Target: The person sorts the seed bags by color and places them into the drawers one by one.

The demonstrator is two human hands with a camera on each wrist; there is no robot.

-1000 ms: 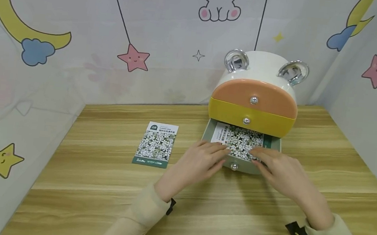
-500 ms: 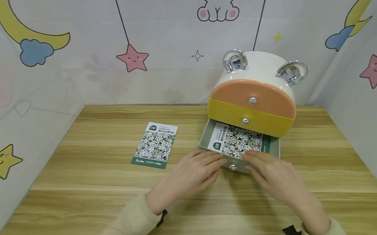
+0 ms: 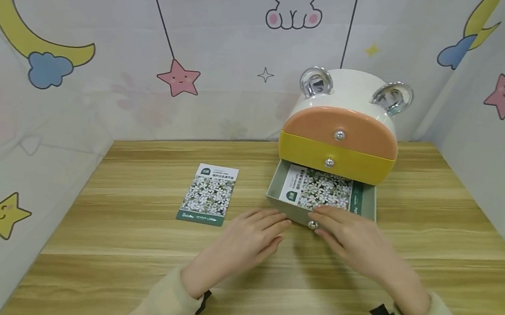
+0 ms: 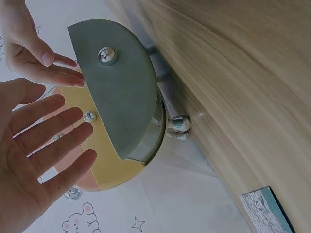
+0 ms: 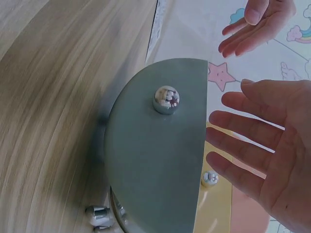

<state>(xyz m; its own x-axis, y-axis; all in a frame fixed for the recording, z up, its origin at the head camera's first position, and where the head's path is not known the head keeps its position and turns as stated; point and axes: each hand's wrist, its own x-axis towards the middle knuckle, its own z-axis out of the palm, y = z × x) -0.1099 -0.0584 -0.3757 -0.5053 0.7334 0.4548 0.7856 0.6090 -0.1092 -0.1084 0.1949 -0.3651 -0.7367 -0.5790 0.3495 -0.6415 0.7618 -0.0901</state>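
The grey-green bottom drawer (image 3: 290,211) of a small animal-shaped cabinet stands pulled out. A flower seed packet (image 3: 329,191) with white blossoms lies flat inside it, turned sideways. My right hand (image 3: 354,238) is at the drawer's front edge, fingers straight, fingertips right at the rim near the silver knob (image 5: 166,98). Just in front of the drawer's left front corner hovers my left hand (image 3: 244,238), its fingers spread with nothing in them, as the left wrist view shows. A second seed packet (image 3: 208,194) of the same print lies on the table to the left.
Above the drawer, the cabinet's yellow drawer (image 3: 357,162) and orange drawer (image 3: 364,133) are closed. Silver ears (image 3: 316,82) top its white shell (image 3: 355,86). A printed cloth wall (image 3: 227,38) stands behind the wooden table (image 3: 132,267).
Both hands have drawn back from over the packet in the drawer toward the person, the left also moving left. More of the packet now shows. The drawer stays out.
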